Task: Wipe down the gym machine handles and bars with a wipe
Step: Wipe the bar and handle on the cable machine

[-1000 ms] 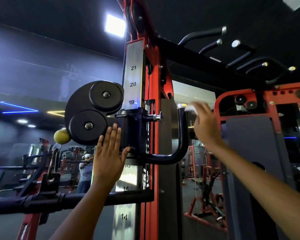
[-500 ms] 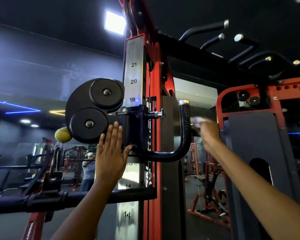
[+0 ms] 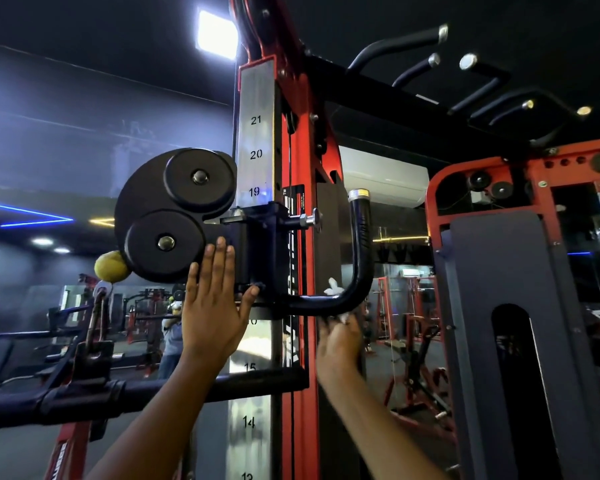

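Now the left hand [image 3: 212, 313] is flat against the black sliding carriage [image 3: 257, 244] of the red steel cable machine, fingers straight and together, thumb spread toward three o'clock and touching the carriage's lower edge. At three o'clock from it, the black J-shaped metal handle [image 3: 359, 265] curves out from the carriage and rises to a silver end cap. The right hand [image 3: 338, 341] comes up beneath the handle's horizontal run, at six o'clock of the bend, fingers curled around the bar from below with the white crumpled wipe [image 3: 333, 288] pressed to it; a tuft of wipe pokes up above the bar, another shows by the knuckles. The hand is blurred, so the exact grip is hard to read. Twin black round pulley discs [image 3: 174, 216] sit at ten o'clock of the left hand.
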`<action>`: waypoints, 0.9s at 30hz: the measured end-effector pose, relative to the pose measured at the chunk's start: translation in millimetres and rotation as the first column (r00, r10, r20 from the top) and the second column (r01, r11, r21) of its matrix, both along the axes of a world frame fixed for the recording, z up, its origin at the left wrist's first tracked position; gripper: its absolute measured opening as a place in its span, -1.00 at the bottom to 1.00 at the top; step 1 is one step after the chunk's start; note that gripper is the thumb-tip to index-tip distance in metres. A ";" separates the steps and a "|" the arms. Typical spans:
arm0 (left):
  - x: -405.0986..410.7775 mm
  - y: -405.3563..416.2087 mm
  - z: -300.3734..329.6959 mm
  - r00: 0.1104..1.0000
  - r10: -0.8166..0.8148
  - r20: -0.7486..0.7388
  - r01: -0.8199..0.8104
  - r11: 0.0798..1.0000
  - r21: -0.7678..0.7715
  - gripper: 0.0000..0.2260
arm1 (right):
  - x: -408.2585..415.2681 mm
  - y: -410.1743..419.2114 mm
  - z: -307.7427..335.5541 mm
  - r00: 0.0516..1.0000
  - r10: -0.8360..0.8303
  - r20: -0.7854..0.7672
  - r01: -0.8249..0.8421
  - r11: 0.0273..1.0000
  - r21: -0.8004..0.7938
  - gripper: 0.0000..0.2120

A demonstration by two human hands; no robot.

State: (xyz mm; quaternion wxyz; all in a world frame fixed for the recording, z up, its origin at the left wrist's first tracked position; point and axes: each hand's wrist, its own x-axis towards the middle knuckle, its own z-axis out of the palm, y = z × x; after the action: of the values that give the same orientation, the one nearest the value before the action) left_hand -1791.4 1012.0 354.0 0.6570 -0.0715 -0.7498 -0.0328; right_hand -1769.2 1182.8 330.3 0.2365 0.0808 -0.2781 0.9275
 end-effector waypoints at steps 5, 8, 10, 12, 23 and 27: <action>0.1 -2.6 -1.5 1.000 0.015 -0.006 -0.016 1.000 -0.020 -0.35 | -24.9 -53.3 0.9 0.990 0.021 0.142 -0.039 0.992 0.123 -0.79; 0.6 -2.7 -1.1 1.000 0.009 -0.007 -0.009 1.000 -0.018 -0.35 | -19.5 -50.1 5.7 0.970 0.069 0.232 -0.109 0.981 0.163 -0.83; 0.5 -2.7 -1.4 1.000 0.014 -0.016 -0.015 1.000 -0.023 -0.35 | -1.4 -36.4 8.3 0.957 0.165 0.238 -0.211 0.960 0.184 -0.83; -0.5 -2.8 -1.2 1.000 0.016 -0.026 -0.016 1.000 -0.025 -0.35 | 26.2 -20.9 12.2 0.970 0.169 0.175 -0.216 0.928 0.302 -0.80; -3.1 -5.0 -1.5 0.999 0.031 -0.023 -0.032 0.999 -0.026 -0.35 | 23.9 30.0 13.8 0.203 -0.431 -0.879 0.324 -0.818 0.475 -0.72; -3.3 -5.8 -0.8 0.999 0.040 -0.018 -0.041 0.999 -0.034 -0.33 | 6.3 -16.4 21.6 0.407 -0.375 -0.833 0.381 -0.759 0.528 -0.78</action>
State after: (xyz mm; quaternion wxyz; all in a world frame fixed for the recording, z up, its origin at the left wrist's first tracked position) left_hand -1794.8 1006.2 353.2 0.6628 -0.0678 -0.7457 -0.0061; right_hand -1762.9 1166.4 351.9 0.5259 0.0589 -0.8483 -0.0194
